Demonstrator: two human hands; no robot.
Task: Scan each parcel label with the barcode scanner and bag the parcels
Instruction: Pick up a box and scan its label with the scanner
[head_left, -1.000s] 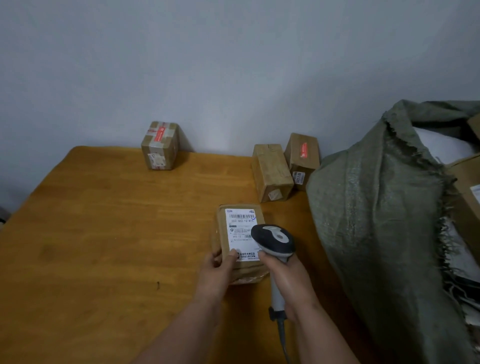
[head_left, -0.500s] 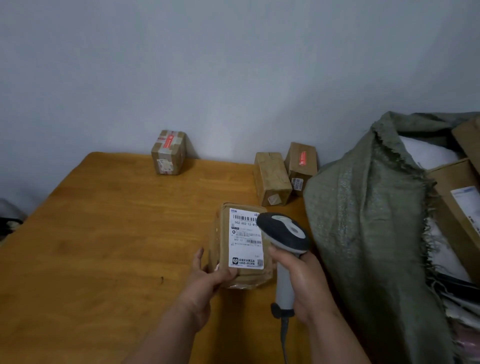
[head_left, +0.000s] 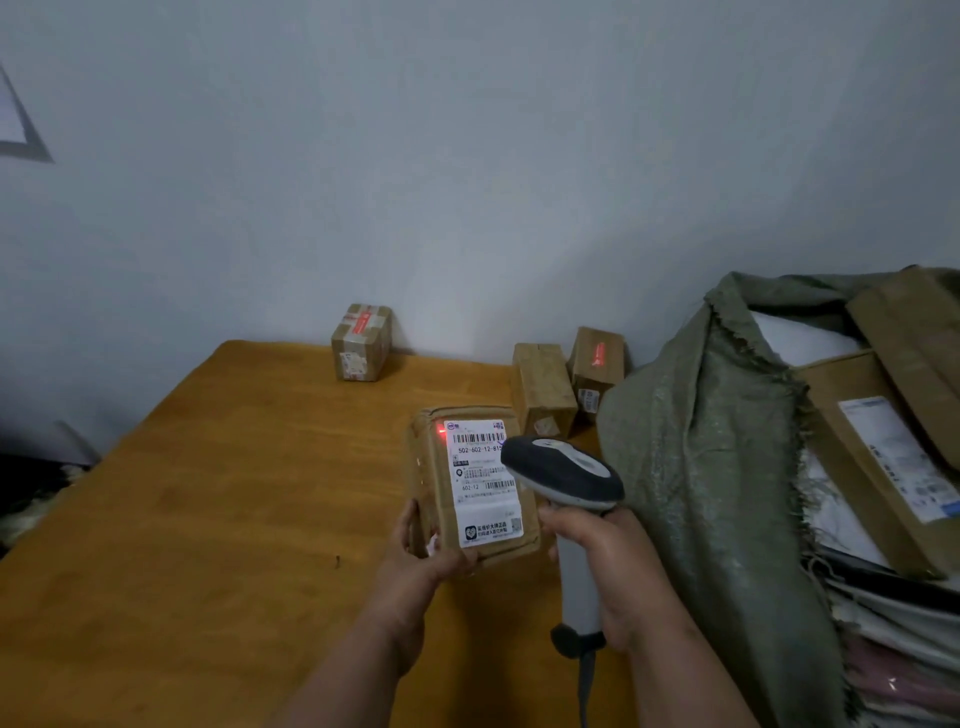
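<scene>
My left hand (head_left: 415, 561) grips the near lower corner of a brown parcel (head_left: 434, 473), tilted up off the wooden table (head_left: 208, 519) so that its white label (head_left: 483, 483) faces me. My right hand (head_left: 618, 566) grips the handle of a grey and white barcode scanner (head_left: 563, 475), whose head hangs just right of the label. A red light spot glows at the label's top left corner. Three more taped parcels stand at the table's far edge: one to the left (head_left: 362, 342), two together (head_left: 543, 389), (head_left: 596, 366).
A big green woven sack (head_left: 717, 467) stands open at the table's right side, with a large cardboard box (head_left: 883, 457) and white mailers inside. A grey wall rises behind the table. The scanner's cable hangs down toward me.
The left hand has tipped the parcel up off the table toward me. The scanner has risen beside the label, and a red light spot now shows on it.
</scene>
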